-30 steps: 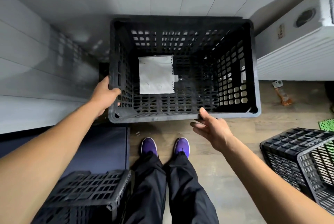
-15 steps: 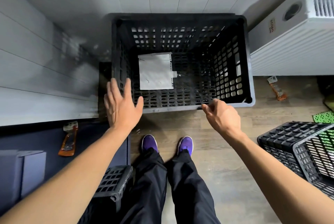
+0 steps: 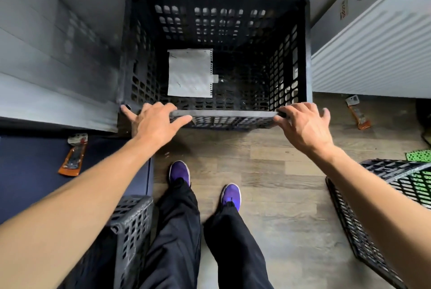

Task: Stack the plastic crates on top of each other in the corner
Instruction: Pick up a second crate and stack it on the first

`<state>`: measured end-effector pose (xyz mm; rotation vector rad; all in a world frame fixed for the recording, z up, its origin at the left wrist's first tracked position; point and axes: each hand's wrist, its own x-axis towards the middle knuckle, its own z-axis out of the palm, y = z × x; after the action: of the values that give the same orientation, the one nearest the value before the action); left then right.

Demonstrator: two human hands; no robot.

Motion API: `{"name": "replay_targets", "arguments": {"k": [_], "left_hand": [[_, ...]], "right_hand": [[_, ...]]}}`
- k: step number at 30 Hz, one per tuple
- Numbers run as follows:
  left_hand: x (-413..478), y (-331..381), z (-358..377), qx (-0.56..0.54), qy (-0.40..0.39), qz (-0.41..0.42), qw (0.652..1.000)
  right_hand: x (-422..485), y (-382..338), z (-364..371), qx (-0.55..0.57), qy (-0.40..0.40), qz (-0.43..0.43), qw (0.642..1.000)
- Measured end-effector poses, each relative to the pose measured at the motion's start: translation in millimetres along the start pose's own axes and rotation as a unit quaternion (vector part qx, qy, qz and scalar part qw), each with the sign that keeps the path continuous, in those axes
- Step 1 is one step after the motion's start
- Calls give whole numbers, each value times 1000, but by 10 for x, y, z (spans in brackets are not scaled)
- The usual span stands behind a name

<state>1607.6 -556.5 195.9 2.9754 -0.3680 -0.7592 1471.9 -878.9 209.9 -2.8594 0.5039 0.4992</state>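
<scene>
A tall black plastic crate stands in the corner between two white panelled walls, with a white sheet of paper on its floor. My left hand lies over the left end of the crate's near rim, fingers hooked inside and thumb along the outside. At the right end of that rim my right hand holds on the same way. A grey crate sits by my left leg. To the right stands another black crate, with green mesh behind it.
A white ribbed appliance stands right of the corner crate, close to its side. One orange tool lies on the wood floor below it. Another orange tool lies on a dark blue mat at the left. My purple shoes stand just before the crate.
My left hand came off the crate's left side, hovered open, and now holds the near rim. My right hand slid right along that rim. The crate sits nearer the walls.
</scene>
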Motion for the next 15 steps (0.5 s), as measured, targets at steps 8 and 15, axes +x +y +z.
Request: {"name": "replay_targets", "arguments": {"k": [8,15], "left_hand": [[30,269,114,9,-4,76,997],[274,363,243,0,36,50,998]], "right_hand": [[266,221,-60,64,-105,-102,987],[365,274,-15,47,-91,-121,987]]}}
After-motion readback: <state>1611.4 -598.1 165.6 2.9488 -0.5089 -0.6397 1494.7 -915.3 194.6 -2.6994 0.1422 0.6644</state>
